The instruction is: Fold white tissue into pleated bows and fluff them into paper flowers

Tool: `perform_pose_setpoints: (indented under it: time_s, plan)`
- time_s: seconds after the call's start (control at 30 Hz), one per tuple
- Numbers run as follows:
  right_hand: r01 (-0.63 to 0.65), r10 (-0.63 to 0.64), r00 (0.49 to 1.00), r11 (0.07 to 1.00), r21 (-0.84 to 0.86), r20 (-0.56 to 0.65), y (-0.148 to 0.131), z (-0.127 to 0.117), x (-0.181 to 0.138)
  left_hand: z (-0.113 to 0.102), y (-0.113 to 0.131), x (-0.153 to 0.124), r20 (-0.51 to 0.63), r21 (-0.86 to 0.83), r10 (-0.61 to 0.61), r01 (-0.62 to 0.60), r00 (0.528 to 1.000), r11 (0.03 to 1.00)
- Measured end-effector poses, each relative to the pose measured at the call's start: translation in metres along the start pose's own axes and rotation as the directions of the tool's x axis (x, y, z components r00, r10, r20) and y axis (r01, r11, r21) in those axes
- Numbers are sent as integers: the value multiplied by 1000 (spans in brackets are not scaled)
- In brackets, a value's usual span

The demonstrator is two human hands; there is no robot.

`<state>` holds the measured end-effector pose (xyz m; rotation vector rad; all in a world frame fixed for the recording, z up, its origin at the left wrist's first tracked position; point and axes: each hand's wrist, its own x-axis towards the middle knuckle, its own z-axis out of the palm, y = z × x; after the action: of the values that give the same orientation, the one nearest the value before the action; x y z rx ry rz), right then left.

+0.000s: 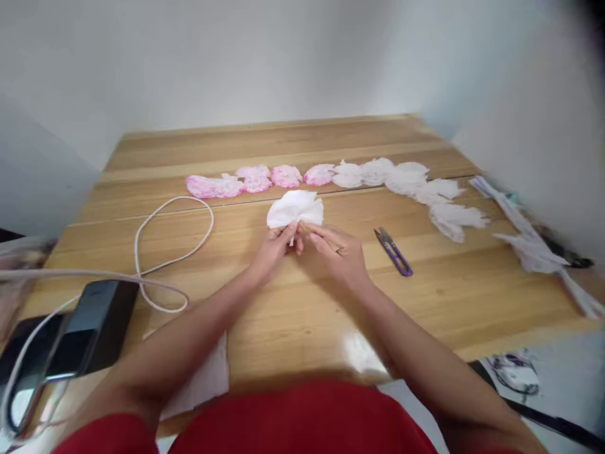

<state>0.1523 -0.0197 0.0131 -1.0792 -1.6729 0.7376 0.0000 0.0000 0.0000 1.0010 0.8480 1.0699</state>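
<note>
Between my hands, over the middle of the wooden table, a white tissue-paper flower fans out away from me. My left hand pinches its gathered base. On the other side my right hand is closed at the same base, its fingertips meeting the left ones; something small and tan shows between them, too small to name. Behind the flower lies a row of ruffled paper pieces, pink-edged ones to the left and white ones to the right. Purple-handled thread snips lie to the right of my right hand.
A white cable loops across the table's left side, by a black power bank-like box and a dark phone-like slab. Strips of white paper lie along the right edge. A pale sheet sits under my left forearm.
</note>
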Motion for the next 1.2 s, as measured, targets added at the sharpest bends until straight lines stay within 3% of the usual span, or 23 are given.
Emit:
perform_pose_setpoints:
  time_s: [0.13, 0.27, 0.53, 0.7, 0.87, 1.0, 1.07, 1.2]
  plan:
    - [-121, 122, 992, 992, 25, -19, 1, -2, 1, 2, -2, -1, 22, 121, 46, -48, 999, 991]
    - [-232, 230, 973, 970, 74, 35, 6, -2, 3, 1, -6, -4, 26, 355, 81, -85, 996, 931]
    - [-245, 227, 969, 943, 226, 101, 7, 0, 7, -3, -10, -6, 81, 663, 225, -221, 971, 715]
    - [-343, 316, 939, 872, 349, 134, 3, 1, 3, 1, -7, -9, 133, 744, 250, -263, 959, 614]
    - [-424, 460, 886, 752, 505, 59, 8, 2, 2, 4, -7, -11, 250, 783, 275, -361, 928, 506]
    - [-418, 509, 861, 684, 597, 20, 9, 0, 7, 3, -4, -11, 241, 738, 313, -383, 919, 555]
    - [-401, 510, 860, 683, 611, -5, 9, -1, 8, 4, -1, -11, 195, 719, 406, -412, 893, 560]
    - [-374, 509, 858, 706, 601, -65, 10, 0, 8, 7, 2, -14, 163, 724, 616, -518, 770, 456]
